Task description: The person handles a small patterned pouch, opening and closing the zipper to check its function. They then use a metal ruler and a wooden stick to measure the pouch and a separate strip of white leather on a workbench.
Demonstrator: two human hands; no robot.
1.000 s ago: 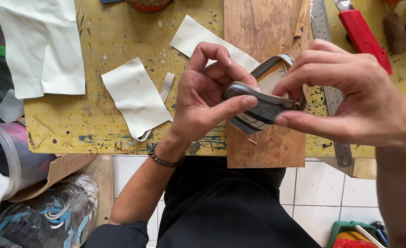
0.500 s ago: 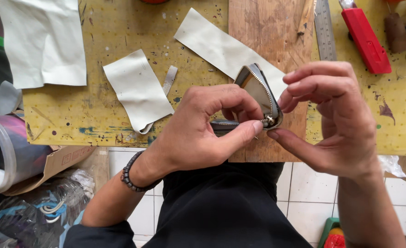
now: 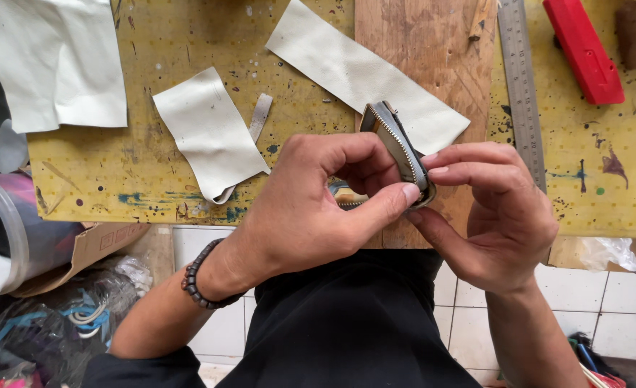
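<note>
A small grey leather pouch with a metal zipper (image 3: pixel 397 140) stands on edge above the near edge of a wooden board (image 3: pixel 433 54). My left hand (image 3: pixel 318 201) grips it from the left, with the thumb pressed on the zipper's lower end. From the right, my right hand (image 3: pixel 494 212) pinches that same lower corner with its fingertips. The pouch's body is mostly hidden behind my fingers.
A yellow pegboard worktop (image 3: pixel 145 158) carries pale leather pieces (image 3: pixel 210 133) (image 3: pixel 55 61) (image 3: pixel 354 72), a thin metal strip (image 3: pixel 260 115), a steel ruler (image 3: pixel 523 86) and a red tool (image 3: pixel 584 47). Bags and a plastic tub (image 3: pixel 16 230) sit at lower left over tiled floor.
The pouch has turned from lying flat between my hands to standing on edge with the zipper facing me. Both hands shifted grip to its lower corner.
</note>
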